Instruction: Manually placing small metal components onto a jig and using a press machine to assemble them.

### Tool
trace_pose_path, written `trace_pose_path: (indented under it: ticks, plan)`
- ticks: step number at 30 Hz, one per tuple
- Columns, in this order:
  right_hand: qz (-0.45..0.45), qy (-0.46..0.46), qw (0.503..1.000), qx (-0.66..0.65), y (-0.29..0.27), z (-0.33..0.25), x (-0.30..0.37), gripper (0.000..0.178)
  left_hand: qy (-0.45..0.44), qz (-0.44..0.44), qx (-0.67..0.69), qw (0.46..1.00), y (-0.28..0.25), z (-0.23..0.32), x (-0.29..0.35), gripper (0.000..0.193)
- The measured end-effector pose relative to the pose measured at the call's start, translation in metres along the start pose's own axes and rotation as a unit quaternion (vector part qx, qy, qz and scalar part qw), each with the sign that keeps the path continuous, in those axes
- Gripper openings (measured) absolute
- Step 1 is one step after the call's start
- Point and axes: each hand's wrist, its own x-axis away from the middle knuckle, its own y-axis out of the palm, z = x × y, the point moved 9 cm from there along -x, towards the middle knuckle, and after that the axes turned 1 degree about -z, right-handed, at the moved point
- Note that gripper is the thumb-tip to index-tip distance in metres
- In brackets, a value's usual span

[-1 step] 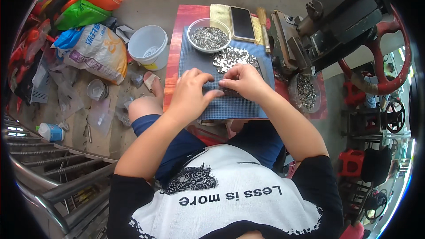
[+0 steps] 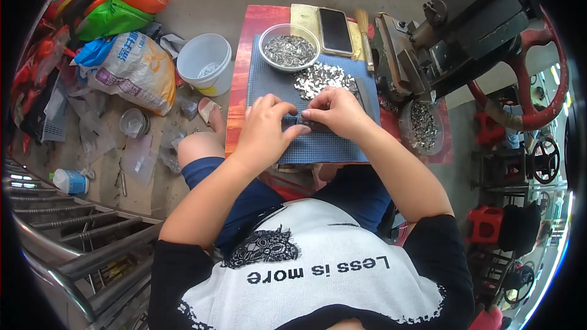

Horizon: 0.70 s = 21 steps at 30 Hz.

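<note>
My left hand rests over the blue ribbed mat, thumb and forefinger curved and apart, with nothing visible between them. Facing it, my right hand is closed in a pinch above a dark flat block; whatever its fingertips hold is too small to make out. Just beyond the right hand lies a pile of small shiny metal pieces, partly covered by that hand. Farther back on the mat stands a clear round tub filled with small silvery metal parts.
A smartphone on a yellow cloth and a brush lie at the table's back. A dark machine crowds the right, beside another parts tub. Left stand a white bucket, a sack and metal railings.
</note>
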Motion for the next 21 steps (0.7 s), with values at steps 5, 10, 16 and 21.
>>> trace_pose_path:
  ticks: [5, 10, 16, 21]
  plan:
    - [0.018, -0.025, 0.998, 0.055, 0.006, 0.000, -0.002, 0.027, -0.015, 0.022, -0.014, 1.000, 0.009, -0.004, 0.009, 0.031]
    - [0.041, -0.038, 0.994, 0.097, 0.010, -0.004, -0.003, 0.029, -0.024, 0.058, -0.020, 0.998, 0.007, -0.006, 0.011, 0.026]
    - [0.018, -0.036, 0.994, 0.097, -0.002, -0.002, 0.007, 0.026, -0.007, 0.048, -0.017, 0.999, 0.009, -0.003, 0.012, 0.024]
    - [-0.008, -0.040, 0.997, 0.070, -0.007, 0.003, 0.009, 0.023, -0.006, 0.055, -0.022, 0.998, 0.007, -0.003, 0.012, 0.024]
